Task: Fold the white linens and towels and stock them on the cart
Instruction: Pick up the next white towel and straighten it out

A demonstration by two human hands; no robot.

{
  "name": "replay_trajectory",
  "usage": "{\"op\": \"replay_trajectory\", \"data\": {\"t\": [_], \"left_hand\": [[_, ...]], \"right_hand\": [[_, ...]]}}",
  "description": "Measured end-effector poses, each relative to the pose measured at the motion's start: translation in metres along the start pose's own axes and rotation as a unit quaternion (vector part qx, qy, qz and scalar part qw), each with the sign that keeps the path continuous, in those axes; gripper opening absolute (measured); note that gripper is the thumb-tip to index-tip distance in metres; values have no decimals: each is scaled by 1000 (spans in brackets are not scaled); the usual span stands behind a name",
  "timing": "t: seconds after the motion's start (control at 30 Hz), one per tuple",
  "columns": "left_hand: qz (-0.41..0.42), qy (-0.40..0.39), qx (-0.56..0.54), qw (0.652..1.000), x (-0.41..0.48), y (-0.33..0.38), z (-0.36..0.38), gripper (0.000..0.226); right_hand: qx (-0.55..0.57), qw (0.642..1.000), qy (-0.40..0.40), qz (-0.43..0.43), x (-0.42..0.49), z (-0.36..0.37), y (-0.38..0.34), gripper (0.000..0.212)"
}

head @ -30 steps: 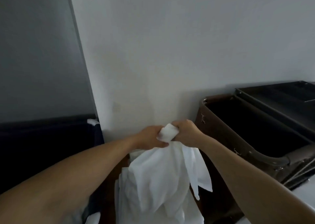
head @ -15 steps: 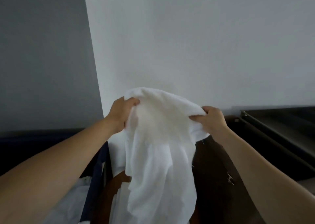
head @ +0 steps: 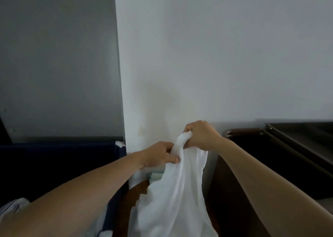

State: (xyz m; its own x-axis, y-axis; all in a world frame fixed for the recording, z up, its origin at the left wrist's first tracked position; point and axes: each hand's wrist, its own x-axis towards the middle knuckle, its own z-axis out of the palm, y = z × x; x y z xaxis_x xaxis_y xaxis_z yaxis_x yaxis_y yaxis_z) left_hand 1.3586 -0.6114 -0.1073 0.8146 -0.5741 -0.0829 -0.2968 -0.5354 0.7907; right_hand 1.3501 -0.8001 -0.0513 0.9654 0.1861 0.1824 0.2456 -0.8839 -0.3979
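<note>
Arms extended forward, left hand (head: 160,154) and right hand (head: 201,135) nearly touching, both gripping white linen (head: 171,191).

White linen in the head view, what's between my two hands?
In the head view, only a bunched loop of the soft white fabric linen spans the gap between the left hand and the right hand; both grip it.

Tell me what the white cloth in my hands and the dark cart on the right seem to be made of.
The white cloth: likely thin woven fabric, perhaps cotton; matte, hanging in soft folds, slightly see-through at its right edge. The cart: dark brown, dull sheen, possibly plastic or coated metal; the dim light leaves it open. A shiny fitting at its rail's corner looks like metal.
</note>
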Motion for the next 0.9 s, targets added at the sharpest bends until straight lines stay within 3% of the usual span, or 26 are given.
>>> {"op": "replay_trajectory", "data": {"t": [0.2, 0.33, 0.4, 0.5, 0.7, 0.8, 0.9], "left_hand": [[33, 103, -102, 989, -9, 4, -23, 11], [53, 75, -61, 994, -5, 15, -31, 25], [74, 72, -27, 994, 2, 26, -24, 34], [113, 133, 7, 985, 11, 36, -16, 27], [118, 182, -69, 974, 18, 28, -15, 22], [114, 206, -114, 965, 23, 26, -15, 12], [120, 214, -53, 968, 28, 24, -18, 10]], "right_hand": [[191, 979, 40, 65, -9, -12, 16, 33], [319, 943, 64, 70, -10, -14, 14, 20], [328, 941, 57, 56, -9, -11, 7, 19], [310, 945, 85, 62, -7, -9, 8, 19], [372, 924, 33, 84, -11, -13, 37, 18], [395, 910, 74, 101, -9, -8, 44, 14], [430, 889, 123, 98, -3, -8, 43, 17]]}}
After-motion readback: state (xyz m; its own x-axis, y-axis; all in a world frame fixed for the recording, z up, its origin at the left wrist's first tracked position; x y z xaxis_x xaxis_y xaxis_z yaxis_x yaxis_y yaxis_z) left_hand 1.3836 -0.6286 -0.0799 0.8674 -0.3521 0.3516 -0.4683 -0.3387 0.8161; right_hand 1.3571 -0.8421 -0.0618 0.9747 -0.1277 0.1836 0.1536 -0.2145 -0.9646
